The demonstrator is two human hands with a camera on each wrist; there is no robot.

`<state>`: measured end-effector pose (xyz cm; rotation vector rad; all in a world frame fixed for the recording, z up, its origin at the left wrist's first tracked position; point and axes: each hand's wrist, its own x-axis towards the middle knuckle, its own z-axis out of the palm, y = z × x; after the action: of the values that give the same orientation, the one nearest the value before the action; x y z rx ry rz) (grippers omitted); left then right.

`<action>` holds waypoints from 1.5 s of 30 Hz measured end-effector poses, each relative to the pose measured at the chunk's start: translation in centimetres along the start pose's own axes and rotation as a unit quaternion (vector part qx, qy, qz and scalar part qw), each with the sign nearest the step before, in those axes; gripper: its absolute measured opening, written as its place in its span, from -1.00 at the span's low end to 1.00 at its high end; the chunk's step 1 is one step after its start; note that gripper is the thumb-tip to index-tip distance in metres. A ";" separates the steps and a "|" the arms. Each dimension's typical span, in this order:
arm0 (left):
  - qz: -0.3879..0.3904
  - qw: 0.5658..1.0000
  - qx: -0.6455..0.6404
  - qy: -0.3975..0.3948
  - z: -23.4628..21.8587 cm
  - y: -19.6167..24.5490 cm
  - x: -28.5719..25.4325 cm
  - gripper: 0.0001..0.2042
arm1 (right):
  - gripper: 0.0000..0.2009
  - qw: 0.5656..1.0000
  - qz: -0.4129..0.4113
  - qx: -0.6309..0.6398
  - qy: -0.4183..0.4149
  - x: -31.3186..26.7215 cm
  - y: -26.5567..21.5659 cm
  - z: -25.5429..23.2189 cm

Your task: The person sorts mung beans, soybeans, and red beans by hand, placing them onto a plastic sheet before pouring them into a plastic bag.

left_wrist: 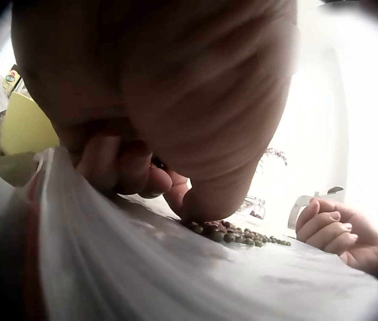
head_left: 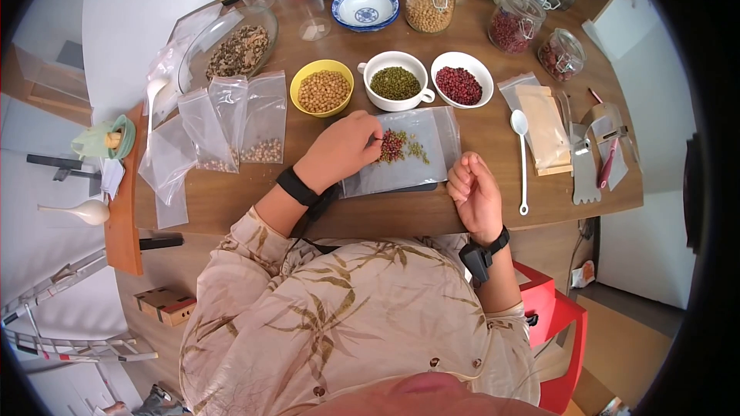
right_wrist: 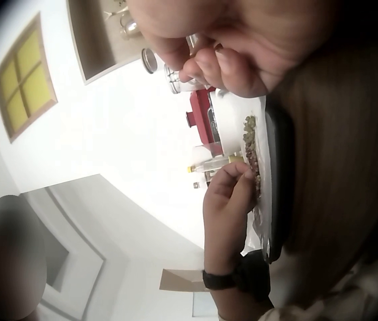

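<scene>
My left hand (head_left: pixel 343 152) bends over a pile of red beans (head_left: pixel 391 146) and green mung beans (head_left: pixel 417 151), fingertips at the pile's left edge. The beans lie on a clear zip bag (head_left: pixel 441 131), spread over a dark flat slab (head_left: pixel 416 188). In the left wrist view, thumb and fingers come together, with a small dark red bean (left_wrist: pixel 158 162) showing between the curled fingers. My right hand (head_left: pixel 476 191) is held at the bag's right corner, palm up with loosely curled fingers. Nothing shows in it; in the right wrist view this hand (right_wrist: pixel 242 47) fills the top.
Behind the bag stand a yellow bowl (head_left: pixel 296 90) of soybeans, a white cup (head_left: pixel 371 99) of mung beans and a white bowl (head_left: pixel 484 66) of red beans. Small zip bags (head_left: pixel 262 112) lie left; a white spoon (head_left: pixel 522 158) and a brown paper bag (head_left: pixel 546 127) lie right.
</scene>
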<state>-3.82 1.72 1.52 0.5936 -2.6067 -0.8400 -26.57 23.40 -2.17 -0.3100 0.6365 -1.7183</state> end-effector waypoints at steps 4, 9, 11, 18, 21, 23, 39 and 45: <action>0.008 1.000 -0.002 0.023 0.0 0.0 0.0 -0.85 | -0.82 1.000 -0.009 0.011 -0.010 0.0 0.0 -0.2; -0.045 0.981 -0.176 0.072 -2.4 0.7 -0.4 -0.88 | -0.78 0.991 0.003 0.130 -0.023 -0.7 -1.1 -1.0; -0.084 0.967 -0.236 0.049 -3.3 1.1 -0.6 -0.89 | -0.76 0.987 0.005 0.157 -0.024 -0.9 -1.6 0.5; 0.066 0.953 -0.293 -0.037 -3.9 3.8 -1.8 -0.91 | -0.55 0.988 0.147 0.036 -0.001 1.2 0.8 8.3; 0.116 0.962 -0.244 -0.031 -3.9 3.8 -2.1 -0.90 | -0.49 0.974 0.220 0.044 -0.025 2.4 2.9 9.4; 0.174 0.957 -0.232 -0.034 -3.2 3.7 -2.2 -0.89 | -0.49 0.970 0.227 0.073 -0.055 2.9 3.7 9.7; 0.248 0.965 -0.068 -0.048 -2.1 3.6 -3.0 -0.81 | -0.64 0.970 0.225 0.087 0.036 2.5 6.1 7.4; 0.280 0.958 -0.061 -0.014 -1.9 3.3 -2.9 -0.82 | -0.65 0.971 0.227 0.069 0.025 2.1 5.2 8.7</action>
<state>-1.44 4.63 4.49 -0.1951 -2.5149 -0.8032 -18.31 18.52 1.69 -0.0180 0.5691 -1.3229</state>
